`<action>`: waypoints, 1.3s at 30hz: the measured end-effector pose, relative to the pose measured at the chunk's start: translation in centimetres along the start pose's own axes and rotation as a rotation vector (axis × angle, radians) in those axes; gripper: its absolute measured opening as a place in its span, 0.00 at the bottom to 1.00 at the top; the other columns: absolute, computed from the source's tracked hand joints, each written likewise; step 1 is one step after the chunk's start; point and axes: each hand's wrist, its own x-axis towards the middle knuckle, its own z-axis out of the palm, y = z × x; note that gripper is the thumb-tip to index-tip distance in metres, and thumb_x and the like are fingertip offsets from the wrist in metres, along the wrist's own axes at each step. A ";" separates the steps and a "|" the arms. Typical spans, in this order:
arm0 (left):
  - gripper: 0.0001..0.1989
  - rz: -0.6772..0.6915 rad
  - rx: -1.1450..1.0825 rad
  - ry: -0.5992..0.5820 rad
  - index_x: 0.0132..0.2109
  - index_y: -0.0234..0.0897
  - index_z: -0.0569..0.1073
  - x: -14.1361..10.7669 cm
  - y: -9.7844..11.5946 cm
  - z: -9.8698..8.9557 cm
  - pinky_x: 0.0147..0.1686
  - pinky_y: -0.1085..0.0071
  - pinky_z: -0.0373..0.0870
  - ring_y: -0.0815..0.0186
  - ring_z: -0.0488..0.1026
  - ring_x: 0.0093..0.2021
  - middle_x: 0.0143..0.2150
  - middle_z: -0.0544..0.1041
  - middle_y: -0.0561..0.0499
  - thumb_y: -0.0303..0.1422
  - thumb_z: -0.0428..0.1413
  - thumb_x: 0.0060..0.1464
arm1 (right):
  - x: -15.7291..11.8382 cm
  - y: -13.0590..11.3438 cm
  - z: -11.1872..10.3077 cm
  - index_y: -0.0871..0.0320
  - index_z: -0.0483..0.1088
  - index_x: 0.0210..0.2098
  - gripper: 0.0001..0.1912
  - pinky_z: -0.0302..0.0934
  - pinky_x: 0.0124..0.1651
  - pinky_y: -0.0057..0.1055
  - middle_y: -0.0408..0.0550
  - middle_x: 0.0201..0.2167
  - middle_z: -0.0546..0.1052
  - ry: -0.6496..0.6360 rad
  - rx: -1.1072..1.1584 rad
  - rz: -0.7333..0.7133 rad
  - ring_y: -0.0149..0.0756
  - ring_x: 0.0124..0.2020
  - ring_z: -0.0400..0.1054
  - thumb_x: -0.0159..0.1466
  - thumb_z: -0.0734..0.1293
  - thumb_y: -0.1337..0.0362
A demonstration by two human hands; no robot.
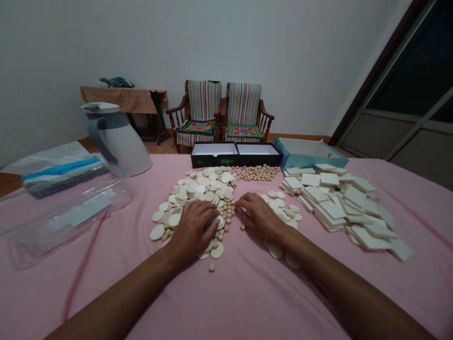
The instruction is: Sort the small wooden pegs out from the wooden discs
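A: Spreading over what, the left hand (193, 231)?

B: Over a heap of pale round discs (203, 182): palm down, fingers apart, nothing clamped, and small round beads (222, 222) scattered just beyond the fingertips.

A: And the right hand (258, 217)?

B: Palm down too, fingers closer together, tips at those same beads. Whether pinching any, impossible to tell. Near the left hand, not touching it.

A: Further out?

B: Smaller discs (279, 208) around and beyond the right hand. Farther off, a cluster of beads (258, 172) just in front of an open black box (212, 160). To the right, overlapping stacks of white square tiles (336, 198), near an open pale blue box (300, 160).

A: Underneath all that?

B: A pink cloth (247, 302). Off to the left, a clear plastic bag (71, 217) and a white jug (120, 141).
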 end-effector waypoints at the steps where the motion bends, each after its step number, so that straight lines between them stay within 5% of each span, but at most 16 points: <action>1: 0.07 -0.002 0.001 0.003 0.42 0.37 0.75 0.0 0.0 0.0 0.51 0.54 0.63 0.57 0.72 0.48 0.45 0.78 0.45 0.29 0.53 0.58 | -0.1 0.2 -0.7 0.58 0.74 0.42 0.10 0.57 0.43 0.32 0.51 0.40 0.74 0.022 -0.038 0.047 0.39 0.41 0.65 0.63 0.63 0.67; 7: 0.07 -0.004 -0.007 -0.007 0.42 0.38 0.75 0.1 0.1 -0.1 0.50 0.54 0.63 0.57 0.72 0.48 0.45 0.78 0.46 0.30 0.53 0.58 | -0.4 0.3 -4.7 0.60 0.76 0.37 0.09 0.53 0.44 0.40 0.55 0.38 0.75 0.082 -0.286 0.252 0.47 0.43 0.63 0.57 0.67 0.67; 13: 0.07 -0.006 0.006 0.007 0.41 0.38 0.76 0.2 0.2 -0.1 0.50 0.54 0.64 0.57 0.72 0.47 0.45 0.78 0.45 0.30 0.53 0.58 | -0.6 -1.3 -3.8 0.55 0.75 0.32 0.08 0.51 0.42 0.34 0.46 0.32 0.76 -0.269 0.010 -0.147 0.37 0.38 0.65 0.61 0.65 0.73; 17: 0.07 -0.004 0.002 0.006 0.41 0.38 0.75 0.1 0.2 -0.1 0.50 0.54 0.64 0.57 0.72 0.47 0.45 0.78 0.46 0.30 0.53 0.58 | -0.6 -1.8 -2.7 0.55 0.74 0.31 0.08 0.50 0.42 0.33 0.46 0.31 0.75 -0.291 -0.003 -0.221 0.36 0.38 0.64 0.62 0.64 0.73; 23: 0.07 -0.007 0.005 0.007 0.41 0.38 0.75 0.0 0.2 -0.2 0.50 0.54 0.64 0.57 0.72 0.48 0.45 0.78 0.45 0.30 0.53 0.58 | 0.3 0.0 -2.6 0.59 0.71 0.35 0.07 0.54 0.36 0.28 0.46 0.32 0.74 -0.090 0.101 -0.007 0.32 0.33 0.65 0.57 0.64 0.74; 28: 0.07 -0.014 -0.004 -0.006 0.41 0.38 0.75 0.1 0.2 -0.2 0.51 0.54 0.64 0.57 0.72 0.48 0.45 0.78 0.45 0.30 0.53 0.58 | 4.3 5.5 -3.6 0.60 0.72 0.31 0.10 0.55 0.32 0.24 0.43 0.28 0.76 -0.086 -0.020 0.324 0.30 0.30 0.68 0.52 0.65 0.77; 31: 0.07 -0.013 -0.007 -0.007 0.42 0.38 0.75 0.0 0.1 -0.1 0.51 0.53 0.63 0.57 0.72 0.48 0.45 0.78 0.45 0.30 0.54 0.58 | 6.7 8.3 -4.0 0.62 0.74 0.30 0.11 0.56 0.34 0.27 0.50 0.30 0.78 -0.017 -0.108 0.425 0.35 0.34 0.71 0.52 0.63 0.79; 35: 0.07 -0.019 -0.018 -0.017 0.43 0.38 0.75 0.0 0.1 -0.1 0.52 0.53 0.62 0.57 0.71 0.49 0.46 0.78 0.45 0.29 0.54 0.58 | 7.5 8.2 -3.7 0.62 0.75 0.39 0.13 0.58 0.37 0.27 0.51 0.36 0.79 0.122 -0.076 0.419 0.35 0.36 0.72 0.57 0.63 0.75; 39: 0.07 -0.025 -0.020 -0.020 0.43 0.38 0.74 0.0 0.1 -0.1 0.51 0.54 0.62 0.57 0.71 0.49 0.46 0.78 0.46 0.29 0.54 0.58 | 6.1 4.5 -2.4 0.60 0.74 0.31 0.09 0.57 0.33 0.25 0.44 0.28 0.78 -0.094 0.132 0.174 0.31 0.30 0.70 0.55 0.65 0.76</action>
